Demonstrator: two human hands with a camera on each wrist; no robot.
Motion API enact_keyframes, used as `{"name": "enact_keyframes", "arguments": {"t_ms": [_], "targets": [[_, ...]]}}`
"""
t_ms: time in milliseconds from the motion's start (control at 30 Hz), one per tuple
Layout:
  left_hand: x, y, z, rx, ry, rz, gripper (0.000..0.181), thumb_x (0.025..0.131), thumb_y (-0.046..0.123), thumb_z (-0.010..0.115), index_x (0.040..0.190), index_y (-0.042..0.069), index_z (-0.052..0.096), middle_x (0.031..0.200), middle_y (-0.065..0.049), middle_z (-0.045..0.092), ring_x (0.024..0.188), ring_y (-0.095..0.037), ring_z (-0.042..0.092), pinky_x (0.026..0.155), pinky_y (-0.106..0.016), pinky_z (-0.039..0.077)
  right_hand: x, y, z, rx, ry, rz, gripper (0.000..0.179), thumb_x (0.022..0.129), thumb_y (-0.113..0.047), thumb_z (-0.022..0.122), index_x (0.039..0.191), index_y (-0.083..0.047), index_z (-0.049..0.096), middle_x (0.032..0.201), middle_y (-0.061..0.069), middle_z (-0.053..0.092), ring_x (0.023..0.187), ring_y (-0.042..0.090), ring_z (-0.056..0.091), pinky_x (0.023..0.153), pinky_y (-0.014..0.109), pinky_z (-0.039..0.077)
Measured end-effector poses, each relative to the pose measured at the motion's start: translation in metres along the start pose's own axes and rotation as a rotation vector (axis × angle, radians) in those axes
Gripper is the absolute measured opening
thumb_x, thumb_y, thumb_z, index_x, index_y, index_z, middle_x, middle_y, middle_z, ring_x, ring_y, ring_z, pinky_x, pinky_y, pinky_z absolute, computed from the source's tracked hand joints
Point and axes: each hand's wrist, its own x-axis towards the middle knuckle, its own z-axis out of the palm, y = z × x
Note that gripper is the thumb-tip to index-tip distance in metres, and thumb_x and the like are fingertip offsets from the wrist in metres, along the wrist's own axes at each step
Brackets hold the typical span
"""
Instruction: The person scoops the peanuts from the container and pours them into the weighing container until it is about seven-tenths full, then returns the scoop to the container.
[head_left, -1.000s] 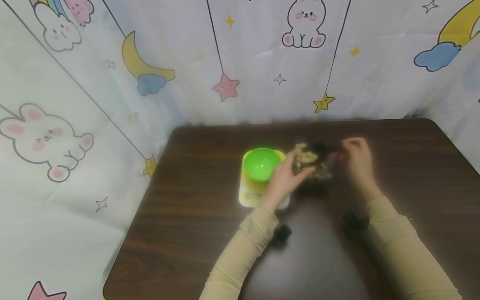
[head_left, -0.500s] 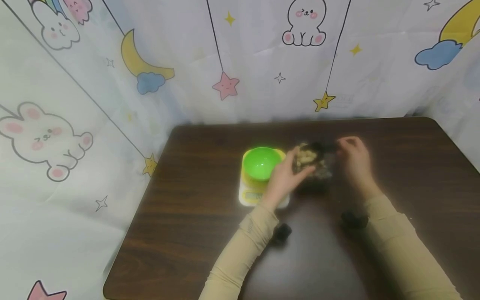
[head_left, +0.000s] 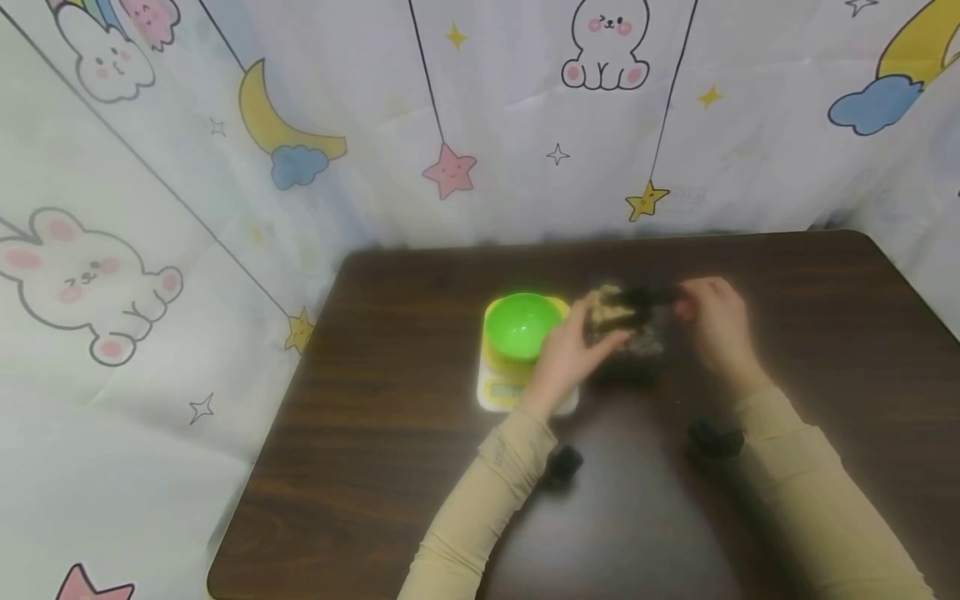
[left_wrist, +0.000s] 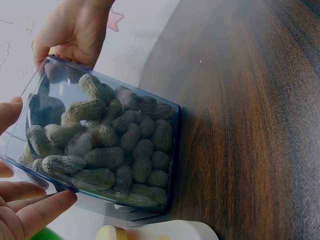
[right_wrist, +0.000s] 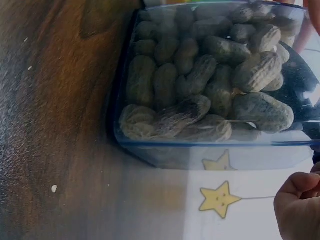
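Observation:
A clear plastic container [left_wrist: 135,95] of peanuts [right_wrist: 260,70] stands on the table, right of the scale. My left hand [head_left: 562,358] steadies it from the left, thumb and fingers spread about its rim and side; fingertips [left_wrist: 62,200] lie against the wall in the left wrist view. Over the peanuts, inside the container, is a black scoop [head_left: 633,304], blurred in the head view. My right hand [head_left: 716,325] pinches its handle from the right; curled fingers [right_wrist: 297,195] show at the right wrist view's edge. What the scoop carries is unclear.
Left of the container stands a yellow-and-white kitchen scale [head_left: 487,392] with a bright green bowl [head_left: 525,329] on it. The dark wood table [head_left: 360,467] ends at a cartoon-printed curtain [head_left: 510,108] behind. Small pale crumbs [right_wrist: 54,188] lie on the tabletop.
The scoop has shifted slightly left over the peanuts. My right hand has moved a little, still at the handle; the left hand stays on the container.

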Motion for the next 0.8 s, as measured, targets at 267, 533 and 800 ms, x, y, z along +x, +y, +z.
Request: {"name": "enact_keyframes", "arguments": {"t_ms": [267,533,800], "targets": [[0.0012,-0.0004,-0.0001,-0.003,0.0,0.016,0.072,0.083,0.051,0.062,0.143,0.023,0.032,0.095,-0.004,0.062,0.059,-0.011,0.053,0.055,-0.019,0.048,-0.0016,0.0021,-0.0005,0.062,-0.062,0.023,0.006,0.093,-0.015,0.056,0.087,-0.016,0.055,0.069,-0.01,0.058,0.056,0.002,0.052,0.048,0.013,0.043],[0.001,-0.0008,0.0003,0.004,0.008,0.015,0.071,0.082,0.053,0.062,0.142,0.025,0.034,0.117,-0.007,0.063,0.068,-0.009,0.055,0.066,-0.019,0.05,-0.0013,0.0062,-0.0042,0.223,-0.128,0.063,0.005,0.093,-0.01,0.054,0.089,-0.013,0.055,0.084,-0.006,0.057,0.06,0.004,0.053,0.052,0.013,0.046],[0.0016,-0.0015,0.0005,-0.015,0.01,0.016,0.075,0.082,0.055,0.061,0.143,0.025,0.032,0.13,-0.007,0.057,0.072,-0.009,0.057,0.074,-0.021,0.052,-0.0002,0.0094,-0.0052,0.344,-0.112,0.052,0.01,0.093,-0.004,0.051,0.087,-0.009,0.056,0.089,-0.002,0.054,0.058,0.006,0.054,0.053,0.014,0.048]]}}
